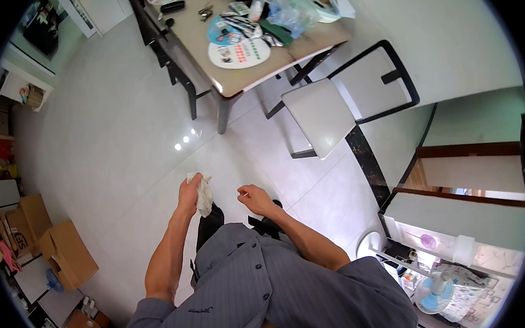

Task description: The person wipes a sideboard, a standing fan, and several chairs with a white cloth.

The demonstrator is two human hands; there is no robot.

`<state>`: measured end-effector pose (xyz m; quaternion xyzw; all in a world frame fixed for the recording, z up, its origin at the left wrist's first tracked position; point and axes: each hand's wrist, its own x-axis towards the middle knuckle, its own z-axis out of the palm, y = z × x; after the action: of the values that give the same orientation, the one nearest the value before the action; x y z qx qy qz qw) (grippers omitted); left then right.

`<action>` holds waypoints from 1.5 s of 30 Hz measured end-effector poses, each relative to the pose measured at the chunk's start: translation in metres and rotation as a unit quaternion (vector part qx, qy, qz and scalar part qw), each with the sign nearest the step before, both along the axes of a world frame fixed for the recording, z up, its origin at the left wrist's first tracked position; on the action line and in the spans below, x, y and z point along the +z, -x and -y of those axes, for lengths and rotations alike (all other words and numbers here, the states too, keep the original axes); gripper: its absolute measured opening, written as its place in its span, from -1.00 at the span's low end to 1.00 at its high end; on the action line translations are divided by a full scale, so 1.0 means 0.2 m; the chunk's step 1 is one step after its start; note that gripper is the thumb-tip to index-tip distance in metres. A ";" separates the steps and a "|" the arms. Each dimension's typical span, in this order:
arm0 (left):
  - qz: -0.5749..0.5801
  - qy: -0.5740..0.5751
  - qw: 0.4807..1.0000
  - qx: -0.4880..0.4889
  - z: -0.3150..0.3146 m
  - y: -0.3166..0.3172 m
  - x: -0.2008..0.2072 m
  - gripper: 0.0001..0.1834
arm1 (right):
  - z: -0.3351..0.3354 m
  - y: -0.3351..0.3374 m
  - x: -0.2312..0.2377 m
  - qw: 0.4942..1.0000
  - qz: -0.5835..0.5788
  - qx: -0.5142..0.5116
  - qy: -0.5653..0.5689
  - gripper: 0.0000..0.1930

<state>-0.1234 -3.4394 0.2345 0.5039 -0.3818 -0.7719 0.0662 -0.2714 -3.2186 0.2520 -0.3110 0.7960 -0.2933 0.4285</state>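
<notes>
My left hand (188, 195) is closed around a crumpled off-white cloth (204, 197), which hangs down from the fingers over the floor. To its right, my right hand (255, 199) is held in front of my body with the fingers curled in. A tiny pale spot shows at those fingertips, too small to name. The two hands are apart, and the cloth touches only the left one.
Ahead stands a table (234, 85) with flat hand fans (239, 54), keys (206, 13) and a plastic bag (293, 11). A white-seated chair (319, 110) is at its right. Cardboard boxes (69, 254) sit at the left, a fan (433, 291) at lower right.
</notes>
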 end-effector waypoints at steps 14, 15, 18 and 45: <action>-0.044 -0.149 0.969 -0.191 -1.53 1.07 0.00 -0.46 | -1.16 0.61 0.16 0.986 -0.028 -0.142 0.083 -0.24; -0.064 -0.184 0.962 -0.189 -1.57 1.14 0.04 -0.45 | -1.19 0.67 0.16 0.983 -0.037 -0.161 0.080 -0.26; -0.106 -0.215 0.923 -0.301 -1.56 1.30 0.15 -0.52 | -1.24 0.84 0.12 0.977 -0.038 -0.187 0.095 -0.33; 0.074 0.624 0.596 -0.500 0.35 3.61 -2.22 -0.45 | -0.53 3.01 -1.35 0.897 -0.413 -0.128 -0.094 -0.39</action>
<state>-0.8453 -3.5091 -0.2097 0.1255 -0.9660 -0.2178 -0.0606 -0.8727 -3.1130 -0.0182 -0.2584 0.9580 -0.1148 0.0472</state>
